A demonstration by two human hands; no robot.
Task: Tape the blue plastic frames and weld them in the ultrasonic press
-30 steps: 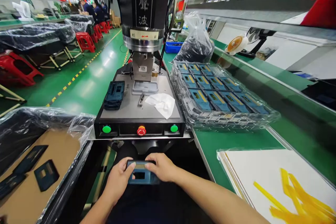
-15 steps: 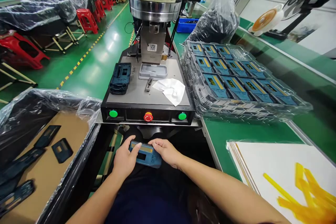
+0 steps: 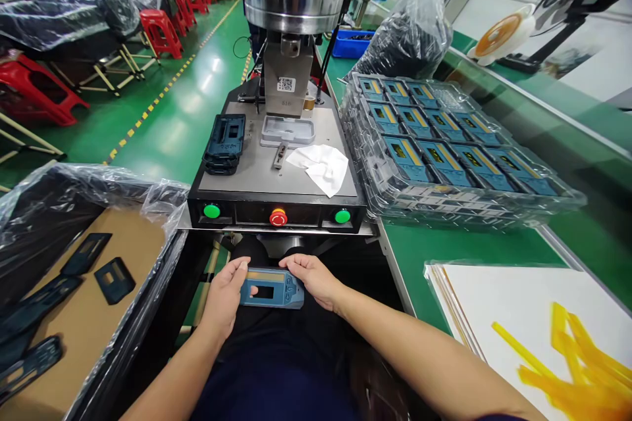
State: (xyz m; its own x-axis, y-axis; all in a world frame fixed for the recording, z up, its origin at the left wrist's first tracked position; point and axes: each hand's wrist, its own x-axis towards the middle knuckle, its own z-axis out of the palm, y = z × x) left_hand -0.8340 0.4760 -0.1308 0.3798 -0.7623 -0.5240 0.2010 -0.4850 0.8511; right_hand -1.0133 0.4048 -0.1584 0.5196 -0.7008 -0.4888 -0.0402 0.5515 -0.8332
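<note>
Between my hands, above my lap, is a blue plastic housing (image 3: 281, 295) with a dark window and a tan strip along its far edge. My left hand (image 3: 224, 293) grips its left end, and a fingertip shows through an opening beside the window. At the far right corner, my right hand (image 3: 313, 279) pinches the housing with thumb and fingers. Beyond it stands a press machine (image 3: 286, 79) with a grey fixture (image 3: 288, 131) under its head. Stacked dark blue housings (image 3: 225, 145) and a white cloth (image 3: 320, 168) lie on the machine's plate.
At left, a plastic-lined box (image 3: 133, 237) holds several loose housings. Clear trays (image 3: 474, 200) of blue housings are stacked at right. Yellow strips (image 3: 573, 355) lie on white sheets (image 3: 494, 296). Green buttons (image 3: 212, 211) and a red button (image 3: 278, 217) line the machine's front.
The housing has turned flatter and more level toward me. My left thumb has moved off its face to the left edge; my right hand stays at the far right corner.
</note>
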